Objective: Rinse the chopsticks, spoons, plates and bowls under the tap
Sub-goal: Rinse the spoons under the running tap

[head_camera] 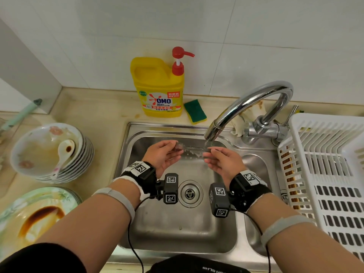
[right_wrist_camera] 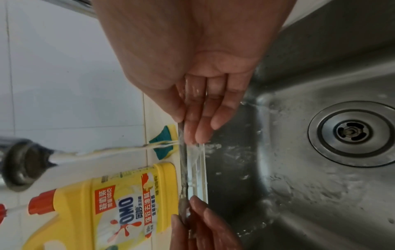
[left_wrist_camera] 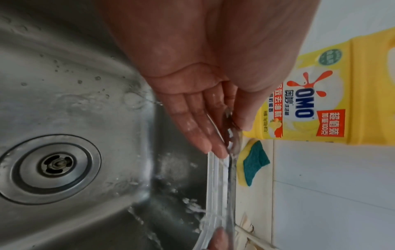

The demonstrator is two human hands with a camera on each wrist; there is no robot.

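A metal spoon (head_camera: 194, 148) lies level over the sink (head_camera: 177, 229), under the tap (head_camera: 212, 131), whose running water hits its handle. My left hand (head_camera: 178, 147) pinches the bowl end between thumb and fingers; the left wrist view shows the spoon (left_wrist_camera: 222, 186) running away from that hand (left_wrist_camera: 226, 135). My right hand (head_camera: 208, 152) pinches the handle end. In the right wrist view the water stream (right_wrist_camera: 128, 149) lands on the spoon (right_wrist_camera: 183, 169) just beyond my right hand (right_wrist_camera: 188, 132). Whether a second spoon lies alongside, I cannot tell.
Left of the sink stands a stack of dirty bowls (head_camera: 49, 152) with a ceramic spoon (head_camera: 65, 154), and sauce-stained plates (head_camera: 35, 215) nearer me. A white dish rack (head_camera: 325, 174) on the right holds chopsticks (head_camera: 289, 174). A yellow detergent bottle (head_camera: 159, 89) and sponge (head_camera: 195, 112) sit behind the sink.
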